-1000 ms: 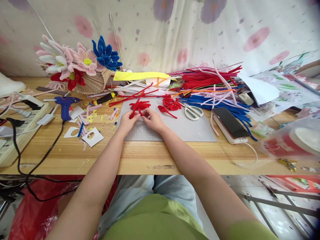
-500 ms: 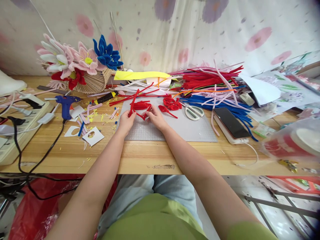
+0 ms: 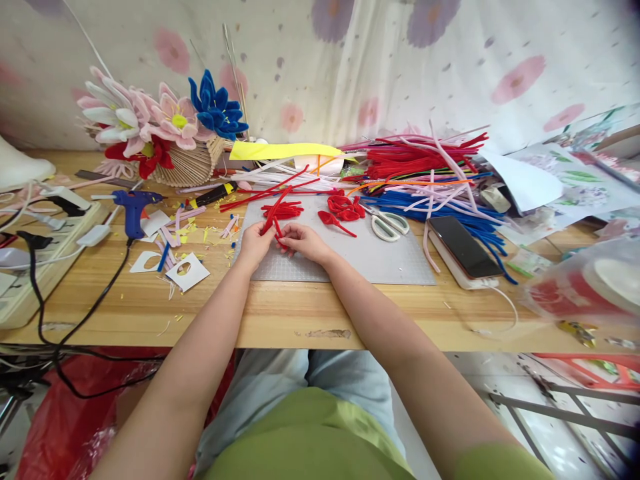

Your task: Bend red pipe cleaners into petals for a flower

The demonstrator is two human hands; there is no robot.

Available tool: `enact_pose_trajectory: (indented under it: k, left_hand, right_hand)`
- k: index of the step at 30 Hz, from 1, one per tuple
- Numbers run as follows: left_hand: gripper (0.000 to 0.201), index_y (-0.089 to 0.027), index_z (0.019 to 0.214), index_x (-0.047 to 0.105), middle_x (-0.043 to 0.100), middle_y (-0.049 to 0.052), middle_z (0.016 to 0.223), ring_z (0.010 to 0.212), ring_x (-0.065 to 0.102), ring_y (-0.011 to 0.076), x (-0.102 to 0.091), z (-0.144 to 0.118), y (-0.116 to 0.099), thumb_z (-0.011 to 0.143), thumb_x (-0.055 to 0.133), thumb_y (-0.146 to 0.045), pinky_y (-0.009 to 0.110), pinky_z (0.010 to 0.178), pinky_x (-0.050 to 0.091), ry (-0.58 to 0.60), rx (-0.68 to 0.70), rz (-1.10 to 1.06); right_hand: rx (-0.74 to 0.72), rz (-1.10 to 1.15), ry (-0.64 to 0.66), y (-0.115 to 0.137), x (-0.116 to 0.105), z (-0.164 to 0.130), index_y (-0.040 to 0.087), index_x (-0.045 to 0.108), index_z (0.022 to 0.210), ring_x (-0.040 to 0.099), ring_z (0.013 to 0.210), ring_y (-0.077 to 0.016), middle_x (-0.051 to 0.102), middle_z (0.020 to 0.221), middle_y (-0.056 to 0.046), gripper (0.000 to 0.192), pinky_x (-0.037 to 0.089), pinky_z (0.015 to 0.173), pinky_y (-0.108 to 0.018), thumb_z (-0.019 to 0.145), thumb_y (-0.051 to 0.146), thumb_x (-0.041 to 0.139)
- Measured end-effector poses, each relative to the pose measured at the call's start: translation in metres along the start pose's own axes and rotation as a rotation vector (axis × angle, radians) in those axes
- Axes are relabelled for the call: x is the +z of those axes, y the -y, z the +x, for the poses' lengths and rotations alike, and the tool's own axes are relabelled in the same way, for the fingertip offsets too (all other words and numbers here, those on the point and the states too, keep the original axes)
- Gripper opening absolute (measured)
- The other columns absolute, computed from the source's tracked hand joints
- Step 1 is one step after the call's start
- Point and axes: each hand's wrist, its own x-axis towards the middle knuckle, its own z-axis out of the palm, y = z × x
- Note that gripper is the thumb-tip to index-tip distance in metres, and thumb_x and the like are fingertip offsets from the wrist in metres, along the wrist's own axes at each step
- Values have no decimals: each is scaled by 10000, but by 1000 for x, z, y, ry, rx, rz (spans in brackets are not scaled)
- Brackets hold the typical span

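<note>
My left hand (image 3: 256, 245) is closed on a bent red pipe cleaner (image 3: 273, 212), whose one length slants up to the right past the fingers. My right hand (image 3: 301, 243) pinches a lower part of the same pipe cleaner, close beside the left fingertips. Both hands are over a grey cutting mat (image 3: 360, 263). Just behind them lies a bundle of short red pipe cleaner pieces (image 3: 290, 210). Right of that sit several shaped red petals (image 3: 346, 207). Scissors with pale handles (image 3: 389, 225) rest on the mat's right part.
A blue glue gun (image 3: 134, 212) with its black cord and a power strip (image 3: 47, 287) are at left. Pipe cleaner flowers (image 3: 215, 107) stand behind. Piles of red pipe cleaners (image 3: 420, 157), a phone (image 3: 465, 247) and a bagged cup (image 3: 585, 287) are at right.
My right hand has moved left and down, close to my left hand. The bent red pipe cleaner between them has closed up from a wide angle.
</note>
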Motion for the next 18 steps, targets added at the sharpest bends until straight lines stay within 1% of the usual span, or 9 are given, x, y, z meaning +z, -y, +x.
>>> enact_pose_trajectory:
  k: [5, 8, 11, 14, 16, 18]
  left_hand:
    - [190, -166, 640, 528, 474, -48, 530, 503, 418, 79, 3, -2, -1, 747, 602, -304, 203, 506, 326, -31, 47, -16]
    - [189, -172, 671, 535, 476, -46, 536, 512, 431, 85, 6, -4, -2, 783, 572, -320, 207, 524, 341, -93, 114, 0]
    - [196, -175, 685, 535, 491, -41, 552, 522, 439, 87, 6, -8, -6, 815, 539, -323, 213, 547, 350, -142, 213, 56]
    - [195, -179, 664, 515, 499, -40, 557, 525, 441, 86, 5, -13, -10, 811, 549, -303, 214, 552, 350, -105, 298, 129]
    - [181, -180, 676, 518, 505, -41, 563, 524, 446, 85, 5, -14, -10, 803, 561, -301, 213, 547, 352, -69, 308, 157]
    - [173, -179, 717, 537, 517, -37, 576, 528, 456, 85, 4, -13, -8, 810, 557, -325, 214, 546, 359, -47, 288, 164]
  right_hand:
    - [38, -27, -64, 2, 4, 1, 164, 479, 721, 576, 485, -69, 616, 586, 35, 184, 407, 392, -149, 705, 218, 654]
    - [41, 28, -112, 4, 3, 2, 170, 464, 718, 581, 492, -70, 607, 585, 42, 205, 394, 386, -144, 706, 238, 658]
    - [38, 113, -203, 5, 1, 3, 177, 448, 723, 577, 493, -69, 578, 575, 59, 210, 389, 385, -143, 722, 248, 646]
    - [66, 108, -266, 5, 1, 4, 180, 438, 723, 551, 468, -68, 551, 544, 66, 193, 393, 391, -155, 737, 223, 625]
    - [67, 73, -271, 4, 2, 4, 184, 436, 734, 520, 446, -65, 543, 530, 68, 178, 385, 394, -162, 738, 204, 613]
    - [38, 63, -291, 3, 3, 5, 192, 426, 754, 488, 432, -61, 524, 516, 80, 187, 369, 401, -163, 725, 191, 611]
